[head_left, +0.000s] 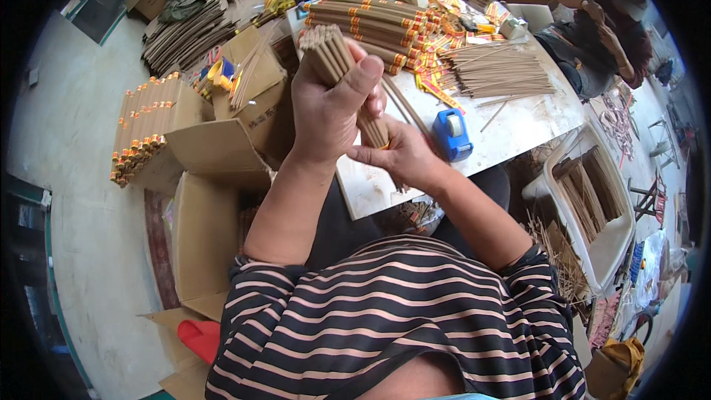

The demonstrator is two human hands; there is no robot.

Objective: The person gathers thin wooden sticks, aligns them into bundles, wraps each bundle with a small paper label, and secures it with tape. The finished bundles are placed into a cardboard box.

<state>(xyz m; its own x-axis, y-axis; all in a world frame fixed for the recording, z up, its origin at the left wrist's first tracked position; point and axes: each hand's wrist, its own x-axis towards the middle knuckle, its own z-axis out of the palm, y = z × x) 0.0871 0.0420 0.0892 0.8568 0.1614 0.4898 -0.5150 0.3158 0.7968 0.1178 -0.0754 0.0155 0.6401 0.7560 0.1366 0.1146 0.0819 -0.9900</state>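
Observation:
A bundle of brown incense sticks (328, 55) is held up in front of me, tilted, its blunt ends toward the upper left. My left hand (333, 100) wraps round its upper part, thumb pressed along the sticks. Lower down, my right hand (406, 154) closes on the same bundle, where a bit of yellow band shows by the fingers. The far end of the bundle is mostly hidden behind the right hand. Just right of that hand a blue tape dispenser (452, 135) stands on the white table (518, 130).
Wrapped incense bundles (363, 22) and loose sticks (503, 70) lie on the table. An open cardboard box (211, 237) stands at my left, beyond it stacked bundles (144, 126). A white tub (592, 207) of sticks is at right. Co-workers (603, 30) sit across the table.

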